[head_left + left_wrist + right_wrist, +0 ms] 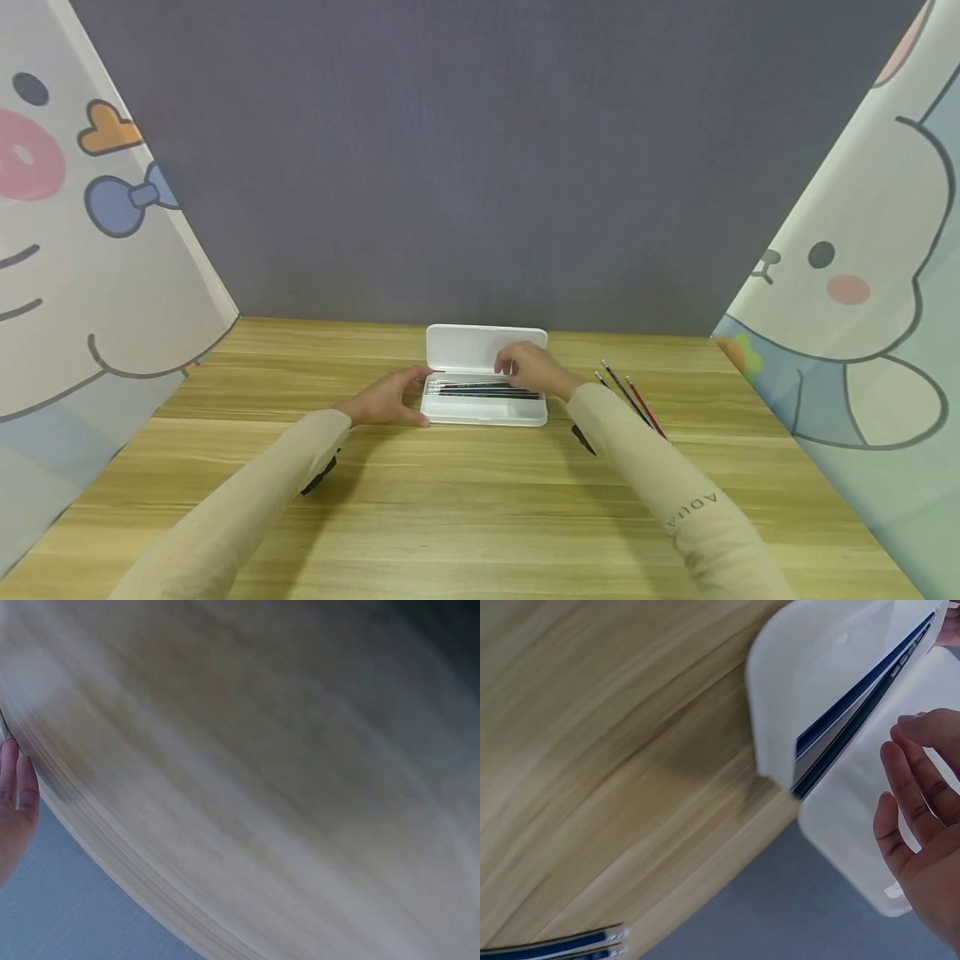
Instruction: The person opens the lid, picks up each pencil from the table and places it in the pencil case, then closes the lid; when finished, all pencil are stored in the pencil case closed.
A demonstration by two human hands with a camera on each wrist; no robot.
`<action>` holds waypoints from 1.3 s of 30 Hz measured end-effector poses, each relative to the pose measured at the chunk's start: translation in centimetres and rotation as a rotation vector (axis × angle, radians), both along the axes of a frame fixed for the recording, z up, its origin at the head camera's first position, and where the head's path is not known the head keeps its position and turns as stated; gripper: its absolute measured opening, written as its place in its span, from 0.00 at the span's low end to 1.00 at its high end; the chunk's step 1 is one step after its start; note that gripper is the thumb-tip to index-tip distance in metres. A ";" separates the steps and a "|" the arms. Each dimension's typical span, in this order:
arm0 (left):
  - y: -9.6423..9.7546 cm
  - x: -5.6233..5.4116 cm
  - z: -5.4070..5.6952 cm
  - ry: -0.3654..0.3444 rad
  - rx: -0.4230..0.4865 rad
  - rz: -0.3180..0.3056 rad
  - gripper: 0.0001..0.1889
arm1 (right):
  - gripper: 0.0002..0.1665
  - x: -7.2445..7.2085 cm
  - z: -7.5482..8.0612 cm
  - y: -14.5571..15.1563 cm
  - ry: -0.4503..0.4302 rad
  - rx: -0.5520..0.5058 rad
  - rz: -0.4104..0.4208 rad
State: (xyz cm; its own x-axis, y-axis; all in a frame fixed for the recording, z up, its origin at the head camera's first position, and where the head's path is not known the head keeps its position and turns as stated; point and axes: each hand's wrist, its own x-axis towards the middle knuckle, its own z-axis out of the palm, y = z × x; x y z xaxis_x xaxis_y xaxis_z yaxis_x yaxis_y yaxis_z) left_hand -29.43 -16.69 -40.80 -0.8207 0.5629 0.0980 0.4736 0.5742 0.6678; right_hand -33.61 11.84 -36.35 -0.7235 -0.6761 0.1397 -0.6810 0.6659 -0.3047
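Note:
A white pencil case [465, 413] lies on the table with its lid [459, 348] swung up at the back. Dark pencils [472, 390], several of them, lie lengthwise in its back compartment. My left hand [386, 398] holds the case's left end, fingers at the back corner and thumb at the front corner. In the left wrist view only part of that hand [16, 806] shows. Over the right part of the case is my right hand [534, 368], in front of the lid. Its fingers [922, 791] bend loosely with nothing visible between them, above the pencils and lid.
Right of the case, partly hidden by my right sleeve, lie dark blue pencils [628, 393] and a red pencil [647, 407]. A grey panel [480, 167] rises behind the wooden table [450, 500]. Cartoon-printed panels [862, 317] stand at both sides.

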 end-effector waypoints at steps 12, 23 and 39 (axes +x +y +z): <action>-0.1 0.0 -0.2 0.005 -0.021 0.016 0.44 | 0.09 0.6 0.1 4.2 -0.025 -0.029 -0.063; -0.1 -0.1 -0.2 -0.002 -0.034 0.027 0.43 | 0.11 1.1 -0.2 5.0 -0.063 -0.035 -0.092; -0.1 0.1 0.0 0.001 -0.036 0.027 0.44 | 0.13 1.0 -0.9 5.1 -0.097 -0.082 -0.055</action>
